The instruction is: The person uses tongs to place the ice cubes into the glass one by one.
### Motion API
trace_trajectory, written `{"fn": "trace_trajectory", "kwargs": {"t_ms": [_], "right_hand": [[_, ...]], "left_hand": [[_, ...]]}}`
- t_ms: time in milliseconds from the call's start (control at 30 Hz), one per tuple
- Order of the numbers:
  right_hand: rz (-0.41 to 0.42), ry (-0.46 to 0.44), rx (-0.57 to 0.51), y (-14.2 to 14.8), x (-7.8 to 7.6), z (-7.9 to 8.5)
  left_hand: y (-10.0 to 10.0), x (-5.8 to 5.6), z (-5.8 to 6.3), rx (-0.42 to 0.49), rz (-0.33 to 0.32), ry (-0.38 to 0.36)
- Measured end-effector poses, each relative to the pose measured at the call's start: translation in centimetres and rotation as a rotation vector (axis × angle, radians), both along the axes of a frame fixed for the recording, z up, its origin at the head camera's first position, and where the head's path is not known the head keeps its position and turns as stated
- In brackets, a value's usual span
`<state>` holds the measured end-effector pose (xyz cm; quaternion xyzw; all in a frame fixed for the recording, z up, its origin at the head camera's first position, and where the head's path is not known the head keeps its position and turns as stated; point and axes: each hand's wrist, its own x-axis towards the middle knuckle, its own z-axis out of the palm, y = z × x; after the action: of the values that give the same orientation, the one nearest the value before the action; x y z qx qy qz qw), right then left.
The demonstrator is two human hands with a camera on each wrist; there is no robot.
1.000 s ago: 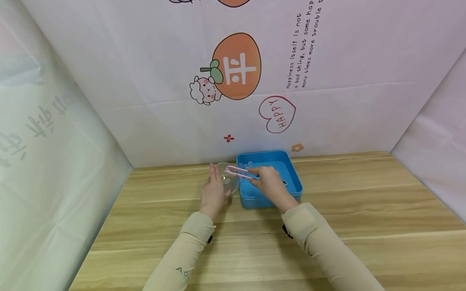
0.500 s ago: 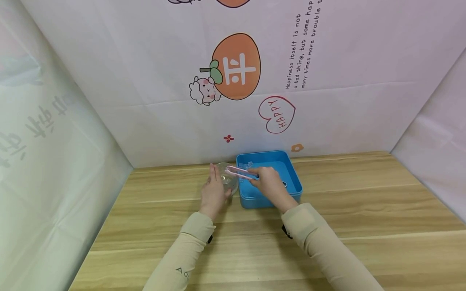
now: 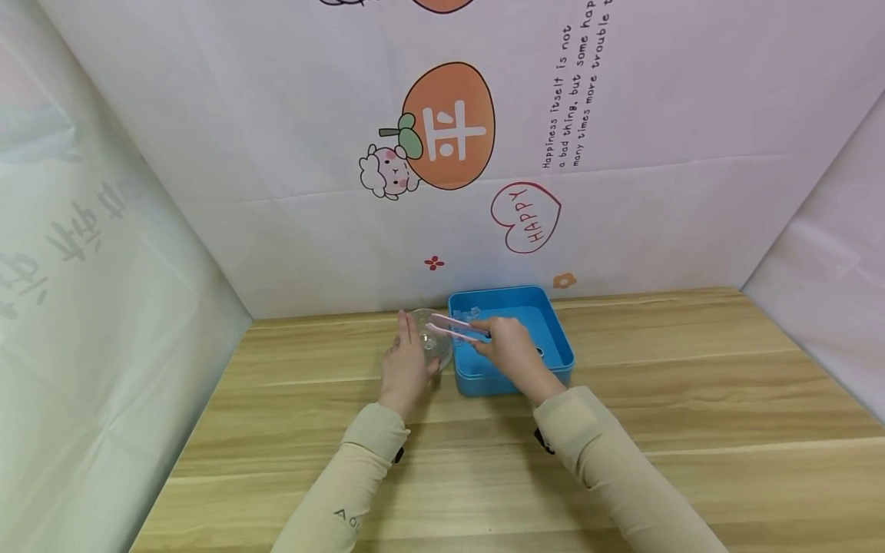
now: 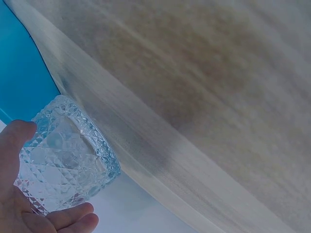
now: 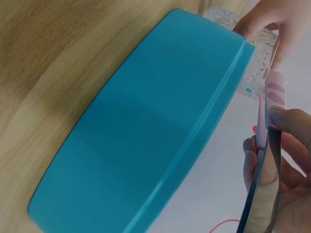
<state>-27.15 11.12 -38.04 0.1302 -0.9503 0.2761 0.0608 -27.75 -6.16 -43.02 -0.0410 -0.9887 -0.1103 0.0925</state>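
Observation:
My left hand (image 3: 403, 369) holds a clear cut-glass cup (image 3: 435, 357), thumb on the near side and fingers on the far side. The left wrist view shows the cup's diamond pattern (image 4: 63, 160) between thumb and fingers. My right hand (image 3: 512, 349) grips metal tongs with pink ends (image 3: 451, 333). Their tips stand apart over the cup's mouth, while the hand is above a blue square box (image 3: 515, 376). Several small clear cubes (image 3: 474, 312) lie along the box's left side. Whether anything clear sits between the tong tips is too small to tell.
The box and cup stand side by side on a wood-grain table (image 3: 297, 430), close to the white printed backdrop (image 3: 311, 253). More white sheeting (image 3: 104, 307) rises along the left side, and another sheet (image 3: 830, 299) along the right.
The tong tips have spread slightly further apart over the cup. Both hands, the cup and the box keep nearly the same places.

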Motion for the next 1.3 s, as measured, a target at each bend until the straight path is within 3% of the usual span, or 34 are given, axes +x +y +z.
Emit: {"fn": "trace_trajectory", "kwargs": {"t_ms": [1300], "right_hand": [[-0.016, 0.052, 0.002, 0.37, -0.24, -0.13]], "left_hand": [[-0.04, -0.02, -0.11, -0.010, -0.002, 0.024]]}}
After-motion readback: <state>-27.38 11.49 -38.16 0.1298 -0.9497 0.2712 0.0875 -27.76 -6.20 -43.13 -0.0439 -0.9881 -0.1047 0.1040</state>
